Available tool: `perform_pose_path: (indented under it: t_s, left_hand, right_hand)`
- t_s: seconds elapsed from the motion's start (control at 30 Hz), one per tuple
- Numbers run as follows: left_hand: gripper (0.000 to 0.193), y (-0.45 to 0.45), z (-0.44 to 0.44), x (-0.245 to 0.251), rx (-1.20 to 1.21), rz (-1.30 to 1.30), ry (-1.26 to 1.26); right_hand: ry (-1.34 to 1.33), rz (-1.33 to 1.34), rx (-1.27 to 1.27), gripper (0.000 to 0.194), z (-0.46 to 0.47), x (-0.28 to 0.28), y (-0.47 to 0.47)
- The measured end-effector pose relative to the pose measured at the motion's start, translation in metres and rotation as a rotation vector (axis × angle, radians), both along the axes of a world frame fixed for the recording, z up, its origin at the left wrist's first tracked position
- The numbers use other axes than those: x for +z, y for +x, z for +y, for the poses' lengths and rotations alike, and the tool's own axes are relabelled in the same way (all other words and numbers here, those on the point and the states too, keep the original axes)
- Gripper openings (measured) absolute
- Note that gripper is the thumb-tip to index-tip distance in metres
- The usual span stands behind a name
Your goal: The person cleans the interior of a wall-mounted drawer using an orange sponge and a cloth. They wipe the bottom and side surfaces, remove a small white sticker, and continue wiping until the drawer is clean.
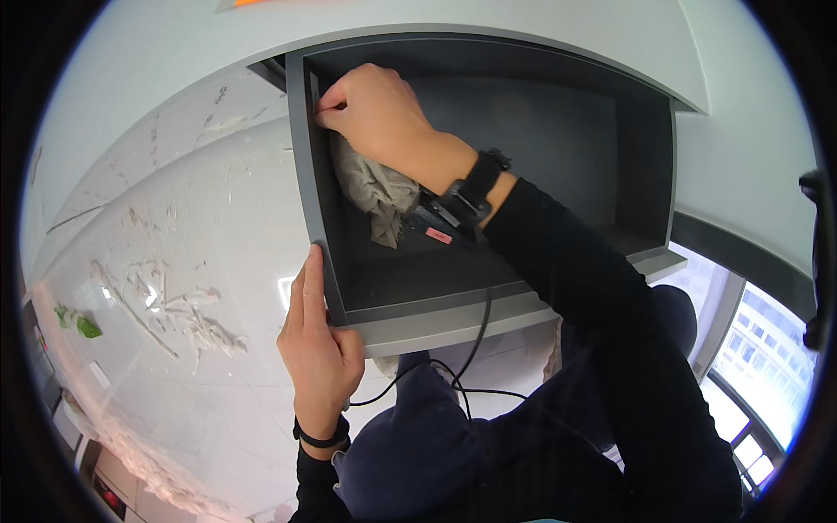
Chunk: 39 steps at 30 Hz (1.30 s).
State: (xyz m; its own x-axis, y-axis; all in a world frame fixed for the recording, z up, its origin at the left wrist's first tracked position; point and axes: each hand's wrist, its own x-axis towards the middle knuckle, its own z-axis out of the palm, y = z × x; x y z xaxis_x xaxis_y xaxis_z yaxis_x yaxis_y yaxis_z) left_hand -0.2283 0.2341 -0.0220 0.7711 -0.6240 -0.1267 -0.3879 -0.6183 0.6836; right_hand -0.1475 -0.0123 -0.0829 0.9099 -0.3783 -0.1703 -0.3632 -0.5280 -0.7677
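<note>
A dark grey drawer is pulled out before me. My right hand reaches inside its far left part, thumb and index finger bent together against the inner left wall. Below that hand, a crumpled grey-beige cloth hangs or lies along the same wall; my palm hides its upper part, so whether I grip it is unclear. Outside, my left hand holds the drawer's near left corner, with fingers along the side and the thumb at the front panel. Both wrists wear black bands.
A small pink tag shows beside the cloth. A black cable runs from my right wrist down over the drawer front to my legs. On the left, plastic sheeting covers a surface bearing whitish scraps and a green piece. Windows stand at right.
</note>
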Motion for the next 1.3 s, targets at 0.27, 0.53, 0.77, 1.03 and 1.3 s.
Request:
perform_pose_path:
  t_s: [0.27, 0.53, 0.77, 1.03, 1.3]
  left_hand:
    - [0.092, 0.0, -0.003, -0.001, 0.002, 0.001, -0.018]
    - [0.091, -0.004, -0.003, -0.001, 0.028, 0.016, -0.015]
    - [0.092, -0.003, -0.006, -0.001, 0.029, 0.011, -0.019]
    - [0.091, -0.006, -0.005, -0.001, 0.02, -0.013, -0.009]
    - [0.09, -0.004, -0.003, -0.003, 0.019, -0.024, -0.036]
  right_hand:
    - [-0.088, -0.044, 0.039, 0.015, -0.003, -0.003, -0.002]
    - [-0.171, -0.053, -0.017, 0.007, 0.011, -0.006, -0.001]
    - [-0.042, -0.121, 0.007, 0.007, 0.001, -0.011, -0.004]
    - [-0.181, -0.056, -0.101, 0.011, 0.016, -0.009, 0.001]
    - [-0.02, -0.039, -0.036, 0.013, 0.012, 0.001, -0.013]
